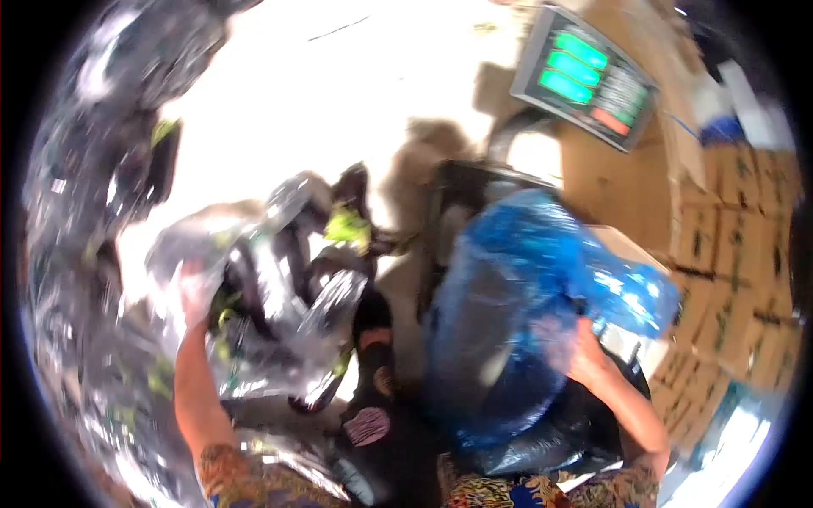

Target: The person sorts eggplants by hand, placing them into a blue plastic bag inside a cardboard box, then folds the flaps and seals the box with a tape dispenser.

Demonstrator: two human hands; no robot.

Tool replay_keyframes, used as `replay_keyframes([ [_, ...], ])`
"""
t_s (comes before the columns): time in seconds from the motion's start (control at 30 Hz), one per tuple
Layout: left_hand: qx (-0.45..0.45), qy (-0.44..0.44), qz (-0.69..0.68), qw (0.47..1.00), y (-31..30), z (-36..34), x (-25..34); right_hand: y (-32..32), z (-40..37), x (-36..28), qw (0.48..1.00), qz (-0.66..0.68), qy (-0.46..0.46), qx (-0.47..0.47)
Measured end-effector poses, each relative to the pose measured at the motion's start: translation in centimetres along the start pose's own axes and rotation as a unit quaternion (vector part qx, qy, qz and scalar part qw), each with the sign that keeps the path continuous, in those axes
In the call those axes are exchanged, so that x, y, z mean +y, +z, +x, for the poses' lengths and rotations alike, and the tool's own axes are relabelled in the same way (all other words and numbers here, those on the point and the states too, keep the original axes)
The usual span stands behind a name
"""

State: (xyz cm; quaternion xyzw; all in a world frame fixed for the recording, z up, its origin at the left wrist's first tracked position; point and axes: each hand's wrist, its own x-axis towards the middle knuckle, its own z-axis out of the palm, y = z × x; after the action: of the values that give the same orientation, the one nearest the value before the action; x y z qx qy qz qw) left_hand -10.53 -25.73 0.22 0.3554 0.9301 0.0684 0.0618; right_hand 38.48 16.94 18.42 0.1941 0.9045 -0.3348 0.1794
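Observation:
On the right, a blue plastic bag (500, 322) bulges open, with my right hand (577, 349) closed on its side near the mouth. It rests at a scale platform (434, 220). To the left, my left hand (191, 296) is at a clear plastic bag (195, 241), film partly over its fingers, which motion smears. Right beside that hand lie long dark eggplants (292, 254) with green ends, partly under the clear film. What the blue bag holds cannot be made out.
The scale's display (584, 76) glows green at the upper right. Stacked cardboard boxes (728, 245) line the right side. Heaps of dark, shiny plastic-wrapped goods (76, 254) fill the left edge. My foot (373, 339) is between the two bags.

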Motion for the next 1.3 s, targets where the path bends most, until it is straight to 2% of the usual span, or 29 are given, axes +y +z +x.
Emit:
replay_keyframes([
  [0.1,-0.013,-0.001,0.008,1.0,-0.6,0.8,-0.1,1.0,-0.2,0.6,1.0,0.022,-0.012,0.008],
  [0.13,-0.017,-0.003,0.011,1.0,-0.9,0.9,-0.1,-1.1,0.2,-1.6,0.998,-0.06,-0.016,-0.013],
  [0.17,-0.02,-0.004,0.013,1.0,-1.3,1.1,-0.3,-0.8,0.3,-1.4,0.999,-0.032,-0.013,-0.011],
  [0.27,-0.019,0.002,0.012,1.0,-2.4,1.4,-0.5,0.0,-0.2,-0.5,0.993,-0.091,-0.061,0.035],
  [0.3,-0.018,0.002,0.013,1.0,-3.2,1.1,-0.7,-0.6,-0.5,-0.8,0.994,-0.084,-0.072,-0.007],
  [0.33,-0.017,0.003,0.012,1.0,-4.0,0.7,-0.9,-0.8,-0.5,-1.1,0.994,-0.088,-0.068,-0.002],
  [0.43,-0.003,0.001,0.016,1.0,-7.1,-0.1,-0.4,-1.4,-0.3,-2.8,0.994,-0.097,-0.037,0.039],
  [0.5,-0.001,0.0,0.013,1.0,-9.2,-0.3,0.2,-1.7,-0.4,-3.0,0.995,-0.09,-0.017,0.025],
  [0.53,0.002,-0.003,0.009,1.0,-10.1,-0.6,0.5,-1.8,-0.4,-2.1,0.996,-0.089,-0.012,-0.019],
  [0.67,0.011,-0.024,-0.02,0.999,-14.0,-1.2,2.0,-2.0,-0.2,-3.2,0.994,-0.056,0.091,-0.012],
  [0.73,-0.005,-0.045,-0.035,0.998,-15.7,-1.6,3.1,-1.6,-0.2,-3.4,0.988,-0.06,0.139,-0.023],
  [0.77,-0.05,-0.086,-0.054,0.994,-16.5,-2.0,3.5,-1.4,-0.1,-3.0,0.985,-0.064,0.157,-0.031],
  [0.83,-0.149,-0.079,0.001,0.986,-15.3,-3.8,3.6,-1.2,0.0,-2.8,0.983,-0.074,0.168,-0.026],
  [0.87,-0.199,-0.046,0.048,0.978,-14.0,-5.1,3.6,-1.4,0.1,-3.3,0.984,-0.079,0.157,-0.024],
  [0.93,-0.223,-0.005,0.039,0.974,-11.8,-7.5,5.0,-1.9,0.4,-4.3,0.986,-0.089,0.137,-0.017],
  [1.03,-0.14,-0.018,-0.135,0.981,-11.2,-9.0,9.3,-1.5,0.8,-3.6,0.996,-0.048,0.076,0.0],
  [1.07,-0.098,-0.001,-0.146,0.984,-11.1,-9.1,9.7,-1.4,1.0,-3.8,0.997,-0.049,0.058,0.018],
  [1.17,-0.056,0.096,-0.092,0.99,-9.9,-8.2,8.3,-0.8,1.1,-3.4,0.996,-0.061,0.022,0.063],
  [1.2,-0.107,0.051,-0.15,0.982,-9.9,-7.6,8.1,-0.2,0.7,-1.9,0.995,-0.072,0.019,0.066],
  [1.23,-0.087,0.056,-0.144,0.984,-8.9,-7.4,7.1,0.3,0.2,-0.5,0.994,-0.083,0.015,0.068],
  [1.27,-0.066,0.063,-0.136,0.986,-7.6,-6.9,5.6,0.7,0.0,0.2,0.997,-0.037,0.035,0.064],
  [1.3,-0.128,0.064,-0.163,0.976,-5.1,-7.1,2.3,0.8,-0.1,0.7,0.997,0.009,0.056,0.06],
])
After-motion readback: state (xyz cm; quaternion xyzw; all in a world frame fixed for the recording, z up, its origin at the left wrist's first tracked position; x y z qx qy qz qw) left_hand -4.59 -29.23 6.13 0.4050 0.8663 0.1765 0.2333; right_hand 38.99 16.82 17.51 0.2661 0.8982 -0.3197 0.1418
